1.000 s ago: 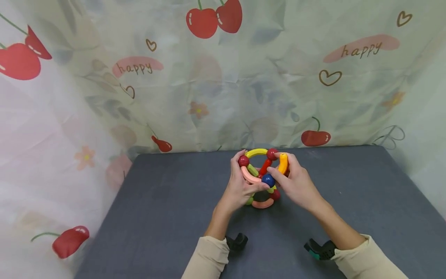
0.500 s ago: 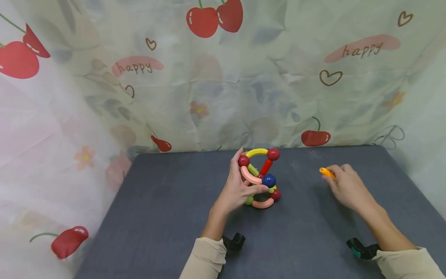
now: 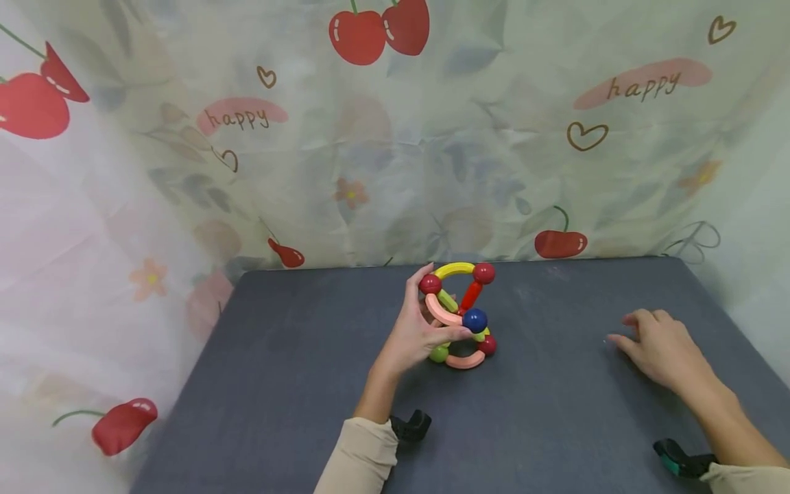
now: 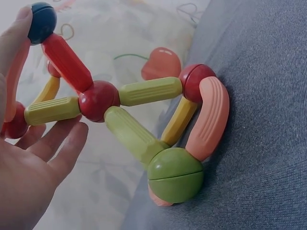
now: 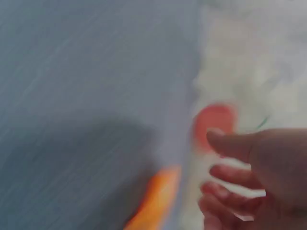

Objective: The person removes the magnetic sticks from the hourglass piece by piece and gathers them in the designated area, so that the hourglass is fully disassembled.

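Observation:
My left hand (image 3: 407,333) grips a magnetic ball-and-rod structure (image 3: 472,293) that stands on the dark table. The thumb lies by the blue ball (image 3: 474,320) and a pink curved rod (image 3: 440,312), while the fingers reach round behind a red ball (image 3: 430,284). In the left wrist view, a green ball (image 4: 175,175) and another pink curved rod (image 4: 211,117) form part of the base. My right hand (image 3: 669,353) hovers over the table's right side, its fingers relaxed and holding nothing. A blurred orange rod (image 5: 156,201) lies apart from it in the right wrist view; the head view hides it.
The dark grey table (image 3: 296,384) reaches back to a hanging cherry-print cloth (image 3: 420,171). More cloth hangs on the left side. A black wrist device (image 3: 412,425) sits under the left wrist, and another black device (image 3: 681,460) under the right.
My right hand has carried the orange curved rod away from the structure to the right and let it go. My left hand has kept its hold with hardly any movement.

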A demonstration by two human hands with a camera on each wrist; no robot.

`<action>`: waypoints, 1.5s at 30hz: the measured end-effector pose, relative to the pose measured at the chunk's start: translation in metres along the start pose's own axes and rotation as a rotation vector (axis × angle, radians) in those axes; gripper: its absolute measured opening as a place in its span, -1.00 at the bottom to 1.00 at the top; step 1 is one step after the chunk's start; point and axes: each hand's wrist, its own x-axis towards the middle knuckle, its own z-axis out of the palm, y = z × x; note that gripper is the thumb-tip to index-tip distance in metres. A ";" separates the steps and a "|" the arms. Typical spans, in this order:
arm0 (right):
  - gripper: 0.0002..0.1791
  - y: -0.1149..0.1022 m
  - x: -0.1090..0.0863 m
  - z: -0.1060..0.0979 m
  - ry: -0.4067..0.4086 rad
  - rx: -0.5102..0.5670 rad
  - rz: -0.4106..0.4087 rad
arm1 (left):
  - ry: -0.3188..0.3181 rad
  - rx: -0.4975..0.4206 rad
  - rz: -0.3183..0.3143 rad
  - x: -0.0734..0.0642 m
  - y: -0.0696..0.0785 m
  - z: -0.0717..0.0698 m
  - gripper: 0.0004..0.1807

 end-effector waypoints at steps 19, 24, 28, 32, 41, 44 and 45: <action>-0.60 -0.174 0.087 -0.001 -0.022 0.450 -0.415 | -0.055 -0.095 0.063 0.002 0.006 0.000 0.11; -0.68 -0.180 0.096 -0.001 -0.077 0.480 -0.332 | -0.048 -0.069 0.063 0.002 0.007 -0.001 0.13; -0.70 -0.181 0.097 0.002 -0.090 0.482 -0.279 | -0.046 -0.054 0.056 0.002 0.007 -0.002 0.12; -0.73 -0.181 0.097 0.005 -0.109 0.482 -0.232 | -0.035 -0.056 0.041 0.001 0.005 -0.003 0.11; -0.62 -0.167 0.099 0.012 -0.260 0.803 -0.114 | -0.035 -0.042 0.028 0.001 0.003 -0.005 0.12; -0.64 -0.160 0.102 0.013 -0.365 1.116 -0.031 | -0.040 -0.037 0.028 0.001 0.004 -0.005 0.13; -0.68 -0.158 0.103 0.014 -0.401 1.225 -0.002 | -0.043 -0.036 0.028 0.001 0.004 -0.005 0.13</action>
